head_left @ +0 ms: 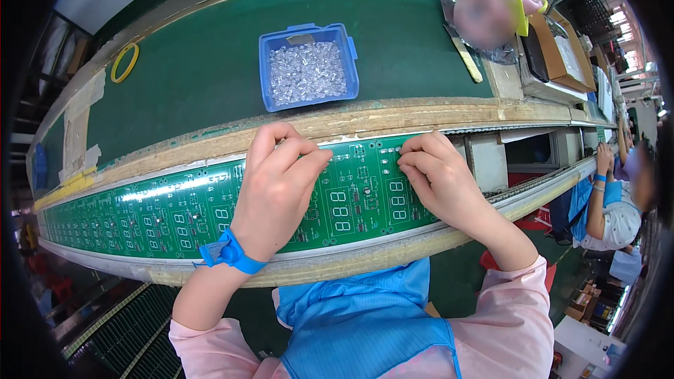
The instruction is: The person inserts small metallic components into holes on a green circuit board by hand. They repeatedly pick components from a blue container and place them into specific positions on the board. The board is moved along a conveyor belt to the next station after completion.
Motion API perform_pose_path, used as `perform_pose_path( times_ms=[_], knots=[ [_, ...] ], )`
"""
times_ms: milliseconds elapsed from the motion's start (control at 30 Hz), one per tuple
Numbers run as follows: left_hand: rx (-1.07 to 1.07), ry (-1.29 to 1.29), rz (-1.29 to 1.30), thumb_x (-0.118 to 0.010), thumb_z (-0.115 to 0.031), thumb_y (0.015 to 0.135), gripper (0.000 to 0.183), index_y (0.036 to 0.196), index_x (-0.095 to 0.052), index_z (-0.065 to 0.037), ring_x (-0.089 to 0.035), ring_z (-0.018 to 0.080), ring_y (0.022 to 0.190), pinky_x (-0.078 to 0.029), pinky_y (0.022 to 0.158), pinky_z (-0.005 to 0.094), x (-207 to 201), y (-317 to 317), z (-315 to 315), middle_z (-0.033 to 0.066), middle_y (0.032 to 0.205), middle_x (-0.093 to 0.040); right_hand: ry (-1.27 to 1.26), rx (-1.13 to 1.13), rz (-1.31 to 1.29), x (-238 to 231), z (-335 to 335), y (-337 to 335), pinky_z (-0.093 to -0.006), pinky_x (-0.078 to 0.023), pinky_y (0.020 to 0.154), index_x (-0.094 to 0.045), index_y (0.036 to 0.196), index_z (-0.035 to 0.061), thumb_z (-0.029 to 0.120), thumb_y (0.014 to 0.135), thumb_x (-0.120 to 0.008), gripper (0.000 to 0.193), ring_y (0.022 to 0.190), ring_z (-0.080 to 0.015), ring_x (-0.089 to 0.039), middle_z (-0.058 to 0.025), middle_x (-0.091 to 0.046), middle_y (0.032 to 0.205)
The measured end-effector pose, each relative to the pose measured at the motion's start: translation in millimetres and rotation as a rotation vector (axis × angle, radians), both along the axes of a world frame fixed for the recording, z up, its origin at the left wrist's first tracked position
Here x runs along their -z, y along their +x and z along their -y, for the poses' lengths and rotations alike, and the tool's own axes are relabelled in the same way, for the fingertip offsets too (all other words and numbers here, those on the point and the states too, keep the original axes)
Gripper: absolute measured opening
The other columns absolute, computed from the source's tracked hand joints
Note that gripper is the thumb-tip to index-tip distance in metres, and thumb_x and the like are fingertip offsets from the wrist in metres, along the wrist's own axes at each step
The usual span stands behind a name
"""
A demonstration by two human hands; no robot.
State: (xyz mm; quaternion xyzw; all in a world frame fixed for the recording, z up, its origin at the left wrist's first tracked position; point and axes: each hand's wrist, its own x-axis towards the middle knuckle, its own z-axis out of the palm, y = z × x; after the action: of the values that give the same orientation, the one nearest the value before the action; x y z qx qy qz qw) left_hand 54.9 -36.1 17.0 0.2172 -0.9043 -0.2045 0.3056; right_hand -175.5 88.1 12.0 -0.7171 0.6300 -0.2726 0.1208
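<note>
A long green circuit board panel [340,242] lies along the rail in front of me, printed with repeated white three-digit outlines. My left hand [275,186] is over its middle, thumb and fingers closed in a pinch near the far edge. My right hand [444,177] pinches at the panel's far right corner, beside a row of small whitish parts [385,162]. What either hand's fingertips hold, if anything, is too small to make out. Beyond the panel, a blue plastic bin [265,70] holds many small clear parts [307,74].
A wooden ledge [393,114] separates the panel from the green work surface [203,49]. On it lie a yellow ring [125,63] and a pale-handled tool [467,60]. A pink object [484,12] and a cardboard box [562,45] stand far right. Another person [614,214] works farther right.
</note>
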Motion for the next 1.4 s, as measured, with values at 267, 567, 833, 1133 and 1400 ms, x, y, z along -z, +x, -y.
perform_pose_path(
  times_ms=[267, 567, 833, 1133, 1400],
  knots=[
    [0.005, 0.035, -0.030, -0.071, 0.010, 0.066, 0.027, 0.092, -0.071, 0.002, -0.057, 0.0289, 0.094, -0.050, 0.080, 0.0387, 4.0, 5.0, 0.2, 0.0089, 0.089, -0.064, 0.025, 0.011, -0.006, -1.9, -1.0, 3.1, -0.0396, -0.049, 0.083, -0.062, 0.086, -0.0052, -0.003, 0.081, -0.067, 0.007, 0.093, -0.0316, -0.058, -0.0128, -0.060, 0.098],
    [-0.019, 0.125, -0.062, -0.075, 0.005, 0.072, 0.020, 0.091, -0.072, -0.001, -0.057, 0.0273, 0.092, -0.050, 0.079, 0.0374, 4.3, 9.6, -0.2, 0.0071, 0.085, -0.064, 0.017, 0.016, -0.130, -3.4, -2.2, 11.1, -0.0384, -0.048, 0.082, -0.062, 0.084, -0.0029, -0.003, 0.078, -0.066, 0.008, 0.089, -0.0297, -0.056, -0.0115, -0.058, 0.095],
    [-0.022, 0.528, -0.216, -0.074, 0.005, 0.078, 0.017, 0.093, -0.077, -0.003, -0.061, 0.0237, 0.092, -0.049, 0.084, 0.0331, 2.8, 22.0, 1.5, 0.0062, 0.088, -0.072, 0.029, 0.007, -0.240, -7.1, -5.8, 13.4, -0.0375, -0.049, 0.086, -0.065, 0.094, -0.0053, -0.003, 0.074, -0.067, 0.021, 0.095, -0.0295, -0.059, -0.0128, -0.061, 0.101],
    [-0.028, 0.640, -0.256, -0.074, 0.005, 0.080, 0.018, 0.095, -0.077, -0.003, -0.061, 0.0228, 0.093, -0.049, 0.085, 0.0332, 7.3, 23.3, 0.3, 0.0066, 0.090, -0.073, -0.007, 0.023, -0.118, -49.7, 42.5, 9.7, -0.0400, -0.051, 0.084, -0.067, 0.094, -0.0017, 0.007, 0.081, -0.070, 0.016, 0.091, -0.0324, -0.060, -0.0147, -0.064, 0.095],
    [-0.063, 0.449, -0.161, -0.075, 0.005, 0.078, 0.018, 0.094, -0.077, -0.003, -0.062, 0.0222, 0.091, -0.050, 0.081, 0.0331, 4.7, 16.0, -0.8, 0.0068, 0.089, -0.073, -0.391, -0.157, -0.282, -18.5, 153.0, 26.0, -0.0381, -0.053, 0.080, -0.074, 0.082, 0.0051, 0.011, 0.075, -0.071, 0.009, 0.091, -0.0276, -0.062, -0.0098, -0.068, 0.088]
  ],
)
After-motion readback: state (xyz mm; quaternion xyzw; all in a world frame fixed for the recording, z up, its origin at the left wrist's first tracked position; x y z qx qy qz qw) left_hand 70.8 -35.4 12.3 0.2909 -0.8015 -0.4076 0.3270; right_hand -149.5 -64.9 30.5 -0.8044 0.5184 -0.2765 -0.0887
